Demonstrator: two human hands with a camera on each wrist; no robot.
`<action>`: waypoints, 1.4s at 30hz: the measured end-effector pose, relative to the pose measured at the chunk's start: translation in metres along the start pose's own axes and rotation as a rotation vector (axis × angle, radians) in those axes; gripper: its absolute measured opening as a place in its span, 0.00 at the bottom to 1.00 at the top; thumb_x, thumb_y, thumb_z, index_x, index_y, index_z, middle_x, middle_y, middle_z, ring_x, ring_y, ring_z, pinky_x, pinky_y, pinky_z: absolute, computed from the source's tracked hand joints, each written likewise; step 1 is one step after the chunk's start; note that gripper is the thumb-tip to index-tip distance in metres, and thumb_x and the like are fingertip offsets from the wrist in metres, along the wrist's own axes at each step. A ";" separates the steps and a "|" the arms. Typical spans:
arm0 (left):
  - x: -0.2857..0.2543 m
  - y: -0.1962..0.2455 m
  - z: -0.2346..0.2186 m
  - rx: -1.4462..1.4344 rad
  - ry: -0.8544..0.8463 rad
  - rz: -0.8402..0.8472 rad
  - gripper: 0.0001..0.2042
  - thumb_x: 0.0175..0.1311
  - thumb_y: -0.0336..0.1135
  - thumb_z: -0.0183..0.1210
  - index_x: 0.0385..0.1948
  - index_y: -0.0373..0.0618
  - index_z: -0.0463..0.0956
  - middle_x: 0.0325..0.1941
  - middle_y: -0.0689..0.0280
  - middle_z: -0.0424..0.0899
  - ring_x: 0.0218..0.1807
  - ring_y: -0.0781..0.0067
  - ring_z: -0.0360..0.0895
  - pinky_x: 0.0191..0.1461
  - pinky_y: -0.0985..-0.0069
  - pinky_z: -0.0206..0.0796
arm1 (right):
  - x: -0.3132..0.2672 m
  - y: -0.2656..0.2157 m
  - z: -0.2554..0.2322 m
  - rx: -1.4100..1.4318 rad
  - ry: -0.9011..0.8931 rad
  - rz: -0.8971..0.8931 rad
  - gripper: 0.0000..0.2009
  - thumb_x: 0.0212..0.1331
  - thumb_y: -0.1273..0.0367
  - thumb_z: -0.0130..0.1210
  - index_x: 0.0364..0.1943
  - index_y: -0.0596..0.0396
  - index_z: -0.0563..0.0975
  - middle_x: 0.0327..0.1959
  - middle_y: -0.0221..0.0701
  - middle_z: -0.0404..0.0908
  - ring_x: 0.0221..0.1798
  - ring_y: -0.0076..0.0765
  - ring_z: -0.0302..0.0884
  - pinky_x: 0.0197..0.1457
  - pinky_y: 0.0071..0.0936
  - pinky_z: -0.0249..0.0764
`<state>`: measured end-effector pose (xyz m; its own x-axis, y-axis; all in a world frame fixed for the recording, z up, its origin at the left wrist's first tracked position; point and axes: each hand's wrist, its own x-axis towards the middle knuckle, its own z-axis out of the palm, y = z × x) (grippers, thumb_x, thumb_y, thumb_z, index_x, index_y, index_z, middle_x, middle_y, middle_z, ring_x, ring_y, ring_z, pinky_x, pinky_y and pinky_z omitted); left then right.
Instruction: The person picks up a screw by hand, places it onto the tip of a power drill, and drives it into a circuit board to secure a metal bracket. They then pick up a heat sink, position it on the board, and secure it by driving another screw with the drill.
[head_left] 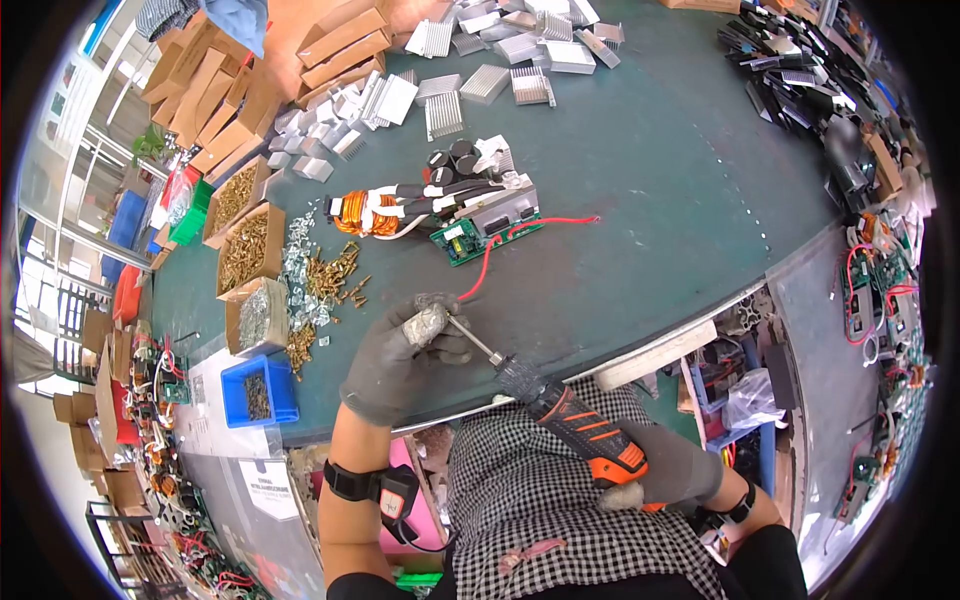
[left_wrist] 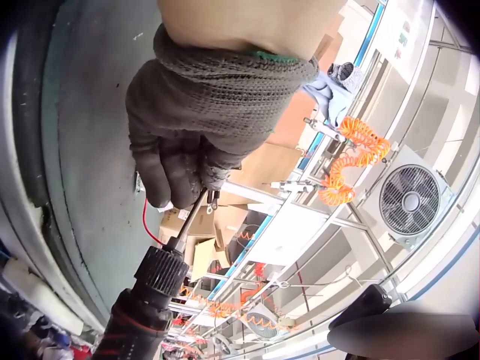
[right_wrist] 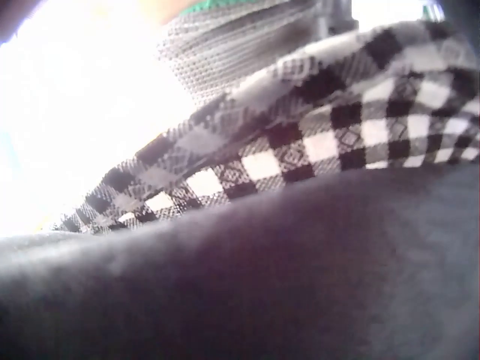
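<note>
My gloved left hand [head_left: 395, 355] is raised over the near edge of the green table, fingers bent and fingertips together. A red wire [head_left: 484, 272] runs from the circuit board [head_left: 460, 243] into its fingers. In the left wrist view, a small metal piece [left_wrist: 213, 200] pokes out at the fingertips, beside the screwdriver's shaft [left_wrist: 193, 217]; its kind cannot be told. My gloved right hand [head_left: 675, 465] grips the black and orange electric screwdriver [head_left: 585, 420] in front of the apron, its shaft pointing at the left fingertips. The right wrist view shows mostly checked apron [right_wrist: 322, 146] and blurred dark cloth.
An orange copper coil [head_left: 365, 214] is joined to the board by thick leads. Brass screws [head_left: 330, 272] and clear bits lie left, beside cardboard boxes [head_left: 277, 240] of parts and a blue bin [head_left: 232, 395]. Heatsinks [head_left: 485, 84] fill the back; black parts [head_left: 790, 70] are piled at right.
</note>
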<state>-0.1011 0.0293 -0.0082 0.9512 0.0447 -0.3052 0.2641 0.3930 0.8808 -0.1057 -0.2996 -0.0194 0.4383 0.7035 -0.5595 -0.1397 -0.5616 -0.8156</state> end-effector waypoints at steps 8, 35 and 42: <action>0.007 -0.010 -0.007 -0.013 -0.105 0.069 0.12 0.61 0.38 0.61 0.40 0.41 0.75 0.34 0.63 0.80 0.32 0.72 0.77 0.40 0.72 0.73 | -0.006 -0.009 -0.011 0.126 -0.062 -0.047 0.28 0.42 0.56 0.69 0.45 0.57 0.72 0.27 0.29 0.79 0.29 0.31 0.78 0.34 0.28 0.76; 0.109 0.012 0.038 1.709 0.306 0.626 0.21 0.52 0.35 0.61 0.50 0.45 0.73 0.47 0.55 0.78 0.47 0.53 0.78 0.48 0.63 0.70 | 0.054 0.009 0.000 0.746 0.011 -0.092 0.22 0.49 0.57 0.64 0.41 0.59 0.73 0.30 0.27 0.76 0.32 0.23 0.73 0.37 0.25 0.72; 0.113 0.011 0.032 1.788 0.296 0.684 0.21 0.53 0.37 0.62 0.50 0.47 0.73 0.46 0.56 0.78 0.43 0.53 0.79 0.46 0.63 0.71 | 0.049 0.002 -0.003 0.805 0.000 -0.067 0.21 0.50 0.58 0.64 0.41 0.59 0.73 0.30 0.27 0.76 0.32 0.23 0.73 0.38 0.24 0.72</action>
<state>0.0140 0.0096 -0.0211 0.9455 -0.0350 0.3238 -0.0686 -0.9933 0.0931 -0.0819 -0.2673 -0.0484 0.4687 0.7243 -0.5056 -0.7098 -0.0319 -0.7037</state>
